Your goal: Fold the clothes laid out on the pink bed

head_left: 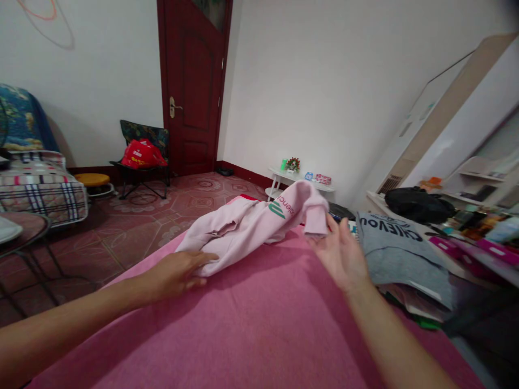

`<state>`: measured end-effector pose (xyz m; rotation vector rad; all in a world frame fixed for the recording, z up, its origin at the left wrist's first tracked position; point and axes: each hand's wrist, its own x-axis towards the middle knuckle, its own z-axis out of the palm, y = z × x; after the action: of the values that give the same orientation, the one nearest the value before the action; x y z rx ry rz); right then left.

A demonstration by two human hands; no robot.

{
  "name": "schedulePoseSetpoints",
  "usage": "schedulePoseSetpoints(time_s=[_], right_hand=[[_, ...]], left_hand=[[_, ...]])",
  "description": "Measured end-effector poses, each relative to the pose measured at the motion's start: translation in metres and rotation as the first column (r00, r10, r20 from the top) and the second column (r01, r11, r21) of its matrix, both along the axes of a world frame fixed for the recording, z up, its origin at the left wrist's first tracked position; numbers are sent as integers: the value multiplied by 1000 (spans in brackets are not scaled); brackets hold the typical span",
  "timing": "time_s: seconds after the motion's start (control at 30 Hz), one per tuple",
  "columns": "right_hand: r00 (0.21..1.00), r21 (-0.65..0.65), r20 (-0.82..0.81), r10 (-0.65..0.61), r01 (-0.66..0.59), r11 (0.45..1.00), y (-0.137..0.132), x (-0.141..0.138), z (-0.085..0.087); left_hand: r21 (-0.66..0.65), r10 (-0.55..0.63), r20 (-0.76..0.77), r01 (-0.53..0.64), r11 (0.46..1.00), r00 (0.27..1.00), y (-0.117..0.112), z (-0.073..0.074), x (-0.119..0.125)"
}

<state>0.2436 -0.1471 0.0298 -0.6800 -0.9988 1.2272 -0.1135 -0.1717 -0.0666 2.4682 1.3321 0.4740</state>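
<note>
A pale pink sweatshirt (259, 224) with a green logo and lettering lies across a pink-covered surface (251, 319). Its far right part is raised off the cover, and a sleeve cuff (315, 222) hangs down there. My left hand (188, 273) is closed on the near left edge, fingers over the cloth and thumb below. At the cuff's right side, my right hand (340, 251) has its fingertips against the fabric, thumb under the cuff's lower end. A folded grey garment (401, 254) with dark letters lies to the right of this hand.
Behind stands a small white table (279, 174) with a flower pot (292, 164). A black bag (419, 204) rests on a cluttered counter at right. On the left are a folding chair (144, 129) with a red bag (144, 154), a yellow stool (92, 179) and a round table (28, 237).
</note>
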Motion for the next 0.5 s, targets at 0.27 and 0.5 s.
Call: schedulePoseSetpoints(time_s=[0.27, 0.5], right_hand=[[913, -127, 376, -159, 221, 967, -11, 2, -161], [882, -69, 439, -170, 222, 973, -12, 3, -156]], left_hand=[[-359, 662, 335, -559, 747, 670, 89, -3, -11], [73, 461, 85, -467, 881, 883, 97, -15, -17]])
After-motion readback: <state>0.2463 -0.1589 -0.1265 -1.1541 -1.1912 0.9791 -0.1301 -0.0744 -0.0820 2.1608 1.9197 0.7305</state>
